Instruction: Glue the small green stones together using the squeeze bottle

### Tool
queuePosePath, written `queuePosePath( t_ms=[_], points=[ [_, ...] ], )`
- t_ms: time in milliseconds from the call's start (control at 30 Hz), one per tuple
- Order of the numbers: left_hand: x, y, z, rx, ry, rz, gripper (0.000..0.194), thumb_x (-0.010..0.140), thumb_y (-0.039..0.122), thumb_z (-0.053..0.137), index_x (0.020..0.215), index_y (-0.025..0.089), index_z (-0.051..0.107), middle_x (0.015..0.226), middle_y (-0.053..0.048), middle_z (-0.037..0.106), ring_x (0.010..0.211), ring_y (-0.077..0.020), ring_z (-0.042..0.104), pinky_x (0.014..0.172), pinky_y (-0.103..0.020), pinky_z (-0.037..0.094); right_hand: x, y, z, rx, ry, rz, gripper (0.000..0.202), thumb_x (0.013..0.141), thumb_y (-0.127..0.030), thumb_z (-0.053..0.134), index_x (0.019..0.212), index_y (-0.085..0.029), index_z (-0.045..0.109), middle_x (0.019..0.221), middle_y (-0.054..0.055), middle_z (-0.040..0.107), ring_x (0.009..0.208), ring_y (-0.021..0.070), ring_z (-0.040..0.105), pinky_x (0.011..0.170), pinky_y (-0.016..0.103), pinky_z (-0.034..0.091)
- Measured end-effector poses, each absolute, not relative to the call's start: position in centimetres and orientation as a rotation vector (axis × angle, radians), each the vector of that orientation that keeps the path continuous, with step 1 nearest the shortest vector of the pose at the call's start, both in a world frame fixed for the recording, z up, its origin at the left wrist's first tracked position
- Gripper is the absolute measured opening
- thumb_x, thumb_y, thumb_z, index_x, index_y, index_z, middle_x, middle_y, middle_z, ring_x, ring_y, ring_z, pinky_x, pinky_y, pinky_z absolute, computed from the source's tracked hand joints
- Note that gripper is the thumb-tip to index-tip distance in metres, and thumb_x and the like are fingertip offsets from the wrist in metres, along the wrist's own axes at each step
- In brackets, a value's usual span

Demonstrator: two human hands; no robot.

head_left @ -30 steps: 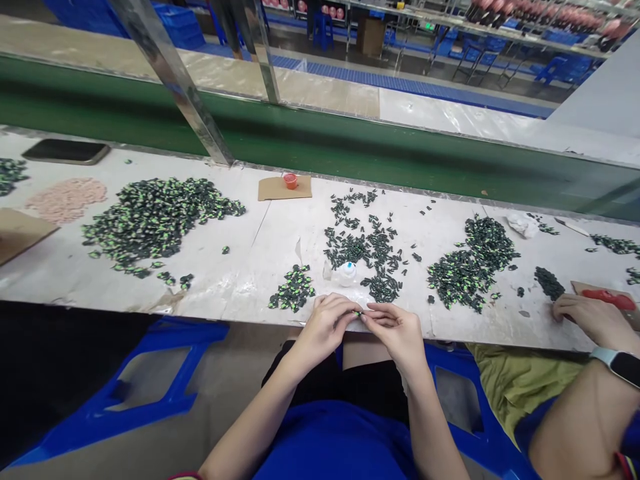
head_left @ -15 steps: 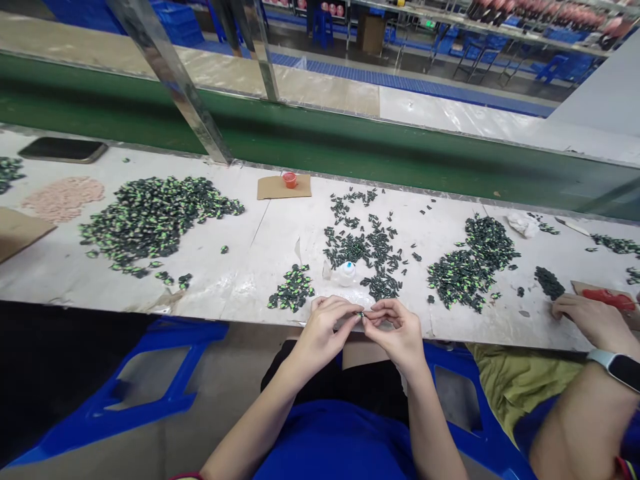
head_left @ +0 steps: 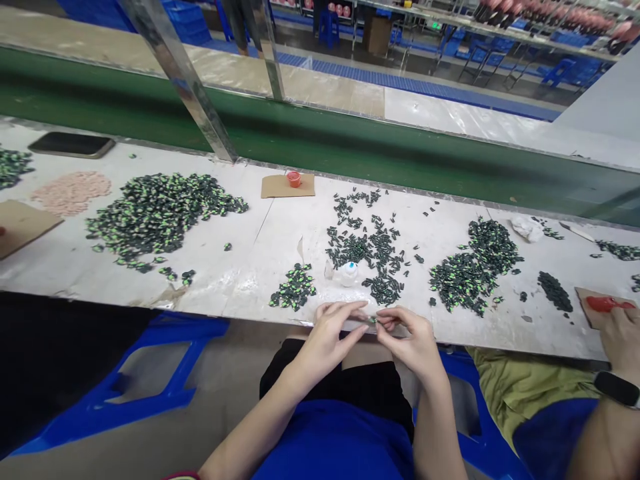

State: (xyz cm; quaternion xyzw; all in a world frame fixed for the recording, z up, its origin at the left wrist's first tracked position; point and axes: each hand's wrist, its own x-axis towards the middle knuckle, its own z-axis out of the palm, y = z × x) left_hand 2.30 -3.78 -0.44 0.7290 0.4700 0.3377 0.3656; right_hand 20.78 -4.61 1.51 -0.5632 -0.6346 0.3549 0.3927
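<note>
My right hand (head_left: 413, 337) pinches a small black-and-green piece (head_left: 373, 320) between thumb and fingertips, over the table's front edge. Just left of it, my left hand (head_left: 333, 337) has thumb and index finger apart, with the piece close to their tips. A white bottle-like thing with a blue tip (head_left: 349, 272) stands beyond my hands. Loose small dark pieces (head_left: 383, 250) lie scattered behind and right of it. To its left sits a small heap of black-and-green pieces (head_left: 293, 288). The held piece is too small to make out in detail.
Larger heaps of black-and-green pieces lie left (head_left: 160, 217) and right (head_left: 473, 267). A red cup (head_left: 294, 179) rests on cardboard (head_left: 273, 187) at the back. Left are pink pieces (head_left: 73, 191) and a phone (head_left: 73, 144). A co-worker's hand (head_left: 623, 340) touches a red thing (head_left: 603, 303).
My left thumb and index finger have parted from the small piece, which stays in my right hand. My hands are slightly farther apart. The co-worker's hand has moved right to the red thing.
</note>
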Motion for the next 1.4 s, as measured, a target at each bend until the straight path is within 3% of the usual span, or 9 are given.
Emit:
queuePosePath(
  t_ms=[200, 333, 467, 600, 767, 933, 1133, 1267, 1400],
  points=[
    [-1.6, -2.5, -0.4, 1.968, 1.777, 1.058, 0.014, 0.086, 0.027, 0.061, 0.099, 0.025, 0.067, 0.103, -0.007, 0.073, 0.107, -0.031, 0.057, 0.095, -0.05, 0.03, 26.1, -3.9, 1.7, -1.727, -1.287, 0.155, 0.018, 0.08, -0.035, 0.062, 0.083, -0.019, 0.07, 0.078, 0.006, 0.069, 0.068, 0.0193, 0.063, 0.068, 0.035, 0.054],
    [-3.2, -1.3, -0.9, 2.05, 1.878, 1.072, 0.013, 0.087, 0.019, 0.058, 0.087, 0.027, 0.069, 0.097, -0.006, 0.074, 0.107, -0.0334, 0.055, 0.092, -0.052, 0.028, 26.3, -3.1, 1.7, -1.78, -1.333, -0.23, 0.027, 0.082, -0.044, 0.063, 0.09, -0.019, 0.07, 0.103, 0.012, 0.066, 0.102, 0.0295, 0.058, 0.091, 0.049, 0.047],
    [-3.1, -1.0, -1.0, 2.209, 1.703, 0.94, 0.021, 0.086, 0.012, 0.055, 0.086, 0.027, 0.07, 0.098, -0.006, 0.074, 0.118, -0.0363, 0.048, 0.091, -0.051, 0.028, 22.2, -2.2, 0.7, -1.673, -1.642, -0.043, 0.044, 0.079, -0.052, 0.066, 0.111, -0.023, 0.064, 0.116, 0.012, 0.061, 0.116, 0.0334, 0.044, 0.096, 0.055, 0.04],
    [-2.3, -0.9, -1.1, 2.204, 1.644, 0.883, 0.025, 0.086, 0.009, 0.052, 0.081, 0.027, 0.069, 0.087, -0.004, 0.075, 0.116, -0.0349, 0.051, 0.092, -0.051, 0.027, 17.2, -0.6, -1.0, -1.587, -1.8, 0.203, 0.053, 0.078, -0.05, 0.069, 0.123, -0.024, 0.057, 0.122, 0.012, 0.058, 0.12, 0.0348, 0.037, 0.098, 0.056, 0.037],
    [-2.5, -0.5, -1.4, 2.111, 1.655, 0.942, 0.019, 0.086, 0.015, 0.054, 0.083, 0.027, 0.068, 0.085, -0.005, 0.075, 0.106, -0.0321, 0.057, 0.09, -0.049, 0.03, 14.6, 1.3, -1.8, -1.605, -1.781, 0.323, 0.034, 0.082, -0.042, 0.066, 0.11, -0.023, 0.061, 0.125, 0.012, 0.058, 0.122, 0.0363, 0.039, 0.1, 0.058, 0.034],
    [-3.3, -0.9, -1.2, 2.139, 1.595, 0.841, 0.033, 0.085, 0.007, 0.044, 0.097, 0.028, 0.067, 0.096, -0.005, 0.074, 0.108, -0.0296, 0.057, 0.09, -0.047, 0.031, 14.8, 1.0, -0.8, -1.438, -1.576, 0.632, 0.026, 0.083, -0.036, 0.064, 0.102, -0.022, 0.054, 0.128, 0.012, 0.06, 0.134, 0.0307, 0.037, 0.108, 0.054, 0.033],
    [-2.5, -0.4, -1.7, 2.119, 1.634, 0.818, 0.035, 0.083, 0.002, 0.042, 0.093, 0.024, 0.067, 0.09, -0.005, 0.074, 0.092, -0.0254, 0.063, 0.088, -0.043, 0.034, 16.5, -1.1, 0.2, -1.185, -1.093, 1.0, 0.033, 0.075, -0.038, 0.072, 0.091, -0.025, 0.046, 0.103, 0.007, 0.071, 0.101, 0.0231, 0.066, 0.087, 0.039, 0.053],
    [-1.3, 0.5, -2.0, 2.12, 1.56, 0.853, 0.03, 0.084, 0.003, 0.046, 0.09, 0.024, 0.067, 0.09, -0.004, 0.075, 0.088, -0.0234, 0.065, 0.086, -0.041, 0.036, 18.6, -2.2, -1.1, -1.197, -0.941, 0.916, 0.038, 0.063, -0.037, 0.08, 0.091, -0.024, 0.058, 0.089, 0.003, 0.069, 0.083, 0.0205, 0.066, 0.075, 0.033, 0.053],
    [0.1, 0.4, -1.7, 2.126, 1.461, 0.825, 0.019, 0.085, 0.009, 0.057, 0.093, 0.023, 0.066, 0.09, -0.004, 0.075, 0.084, -0.0226, 0.065, 0.08, -0.037, 0.038, 20.1, -2.9, -2.2, -1.107, -0.784, 0.884, 0.032, 0.064, -0.038, 0.077, 0.088, -0.024, 0.063, 0.081, 0.0, 0.065, 0.064, 0.0135, 0.058, 0.058, 0.026, 0.046]
  ],
)
